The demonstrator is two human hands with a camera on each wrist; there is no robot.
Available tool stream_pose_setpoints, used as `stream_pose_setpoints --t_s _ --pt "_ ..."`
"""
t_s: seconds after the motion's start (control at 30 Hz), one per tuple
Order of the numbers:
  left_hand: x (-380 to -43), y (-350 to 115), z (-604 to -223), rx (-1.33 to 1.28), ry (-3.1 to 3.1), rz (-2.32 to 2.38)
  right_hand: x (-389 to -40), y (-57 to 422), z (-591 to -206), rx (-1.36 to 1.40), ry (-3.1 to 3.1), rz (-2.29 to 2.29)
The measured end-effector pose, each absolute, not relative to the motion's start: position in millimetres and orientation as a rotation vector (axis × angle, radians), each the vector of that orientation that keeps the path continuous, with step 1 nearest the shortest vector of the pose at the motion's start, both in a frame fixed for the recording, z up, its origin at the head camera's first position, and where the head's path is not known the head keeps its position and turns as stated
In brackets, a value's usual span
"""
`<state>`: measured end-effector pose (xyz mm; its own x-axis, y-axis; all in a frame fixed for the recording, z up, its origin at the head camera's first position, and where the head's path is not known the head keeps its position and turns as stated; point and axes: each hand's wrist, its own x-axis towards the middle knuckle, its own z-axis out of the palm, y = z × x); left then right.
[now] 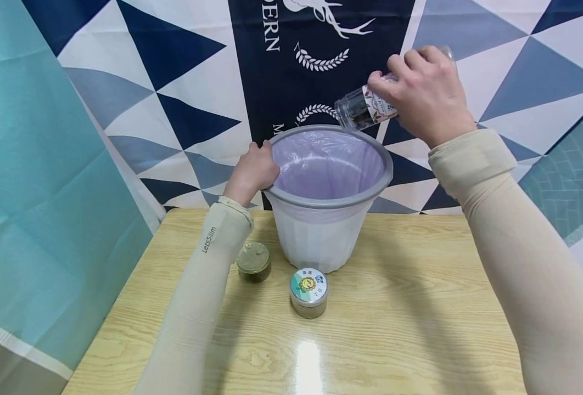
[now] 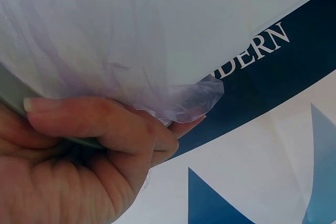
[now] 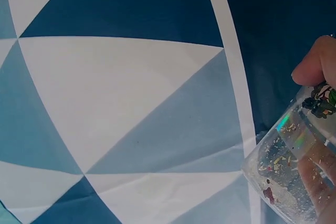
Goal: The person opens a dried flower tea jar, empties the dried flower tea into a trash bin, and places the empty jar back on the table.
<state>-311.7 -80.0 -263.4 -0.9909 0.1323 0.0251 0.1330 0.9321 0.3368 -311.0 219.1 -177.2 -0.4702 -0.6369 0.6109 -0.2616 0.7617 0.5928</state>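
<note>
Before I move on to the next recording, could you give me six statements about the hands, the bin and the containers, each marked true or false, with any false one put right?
1. The left hand grips the bin by its rim. True.
2. The right hand holds the clear jar upright. False: the jar is tilted down toward the bin.
3. A purple bag lines the bin. True.
4. The sticker-topped container is inside the bin. False: it stands on the table, in front of the bin.
5. The jar is spotless inside. False: small bits show in it.
6. The gold-lidded container stands on the table. True.
</note>
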Motion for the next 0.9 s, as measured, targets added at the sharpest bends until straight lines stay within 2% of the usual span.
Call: stream_pose_setpoints --t_s 0.9 --pt "-310.6 -79.9 -262.6 -0.209 -3.092 -0.552 -310.9 211.8 -172.2 0.731 -1.971 -0.688"
